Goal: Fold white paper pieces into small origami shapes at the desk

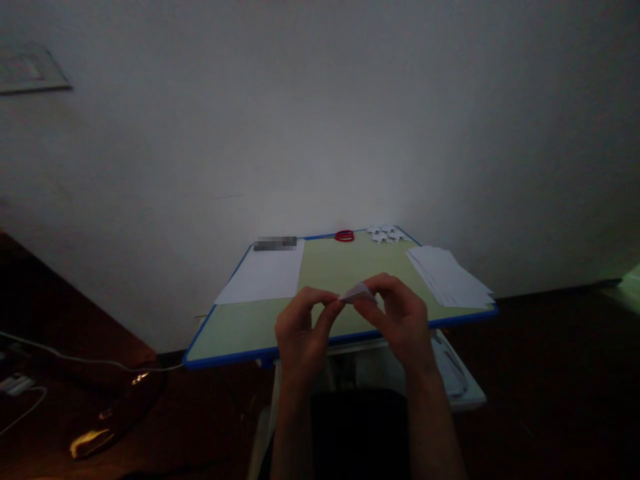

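Two bare hands raised close together, both in a thumb-and-index pinch.
The left forearm (291, 433) and right forearm (434, 427), both bare, reach forward from the bottom edge, well apart there, with the hands angled inward. On the left hand (303, 333), the index finger and thumb bend into a loop, their tips brought together and pointing toward the right hand (403, 320). There the index finger arches over and the thumb reaches inward below it, the tips slightly parted. The remaining fingers are mostly hidden.
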Demonstrator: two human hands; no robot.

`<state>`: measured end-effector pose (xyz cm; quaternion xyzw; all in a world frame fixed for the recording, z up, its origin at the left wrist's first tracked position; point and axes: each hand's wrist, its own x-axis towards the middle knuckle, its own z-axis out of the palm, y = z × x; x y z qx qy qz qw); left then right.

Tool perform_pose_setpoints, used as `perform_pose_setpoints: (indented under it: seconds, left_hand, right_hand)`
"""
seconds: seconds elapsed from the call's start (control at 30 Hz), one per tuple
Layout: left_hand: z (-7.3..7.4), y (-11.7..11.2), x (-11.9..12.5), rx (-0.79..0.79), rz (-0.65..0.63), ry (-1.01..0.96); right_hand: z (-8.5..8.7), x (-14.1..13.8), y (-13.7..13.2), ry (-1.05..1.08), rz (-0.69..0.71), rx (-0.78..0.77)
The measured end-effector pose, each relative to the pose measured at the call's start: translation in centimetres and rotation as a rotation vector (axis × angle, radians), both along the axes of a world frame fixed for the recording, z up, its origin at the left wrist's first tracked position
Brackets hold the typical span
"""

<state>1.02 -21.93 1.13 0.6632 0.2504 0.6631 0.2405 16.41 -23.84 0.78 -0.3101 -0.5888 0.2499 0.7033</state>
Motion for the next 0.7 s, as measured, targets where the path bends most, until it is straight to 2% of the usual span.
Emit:
perform_pose_setpoints:
  seconds: [0.1, 0.2, 0.3, 0.43, 0.5, 0.6, 0.7]
  left_hand:
    - [0.3, -0.2, -0.2, 0.112, 0.071, 0.171]
    - [0.5, -0.5, 0.0, 0.178, 0.075, 0.227]
    - [0.5, -0.7, 0.5, 0.13, -0.004, 0.164]
    - [0.2, -0.6, 1.5, 0.015, -0.184, -0.04]
    - [0.0, -0.5, 1.7, -0.014, -0.214, -0.111]
    - [-0.2, -0.3, 1.3, 0.012, -0.131, -0.077]
    - [0.2, -0.3, 0.2, 0.125, 0.038, 0.111]
  right_hand:
    - [0.0, 0.5, -0.2, -0.122, -0.001, 0.068]
    - [0.1, 0.7, -0.1, -0.187, -0.012, 0.162]
    - [0.3, 0.6, -0.1, -0.171, -0.026, 0.212]
    - [0.5, 0.2, -0.3, -0.097, 0.002, 0.217]
    - [0.6, 0.0, -0.5, -0.1, 0.009, 0.197]
    - [0.8, 0.2, -0.8, -0.173, -0.04, 0.18]
    - [1.0, 0.9, -1.0, -0.323, -0.137, 0.233]
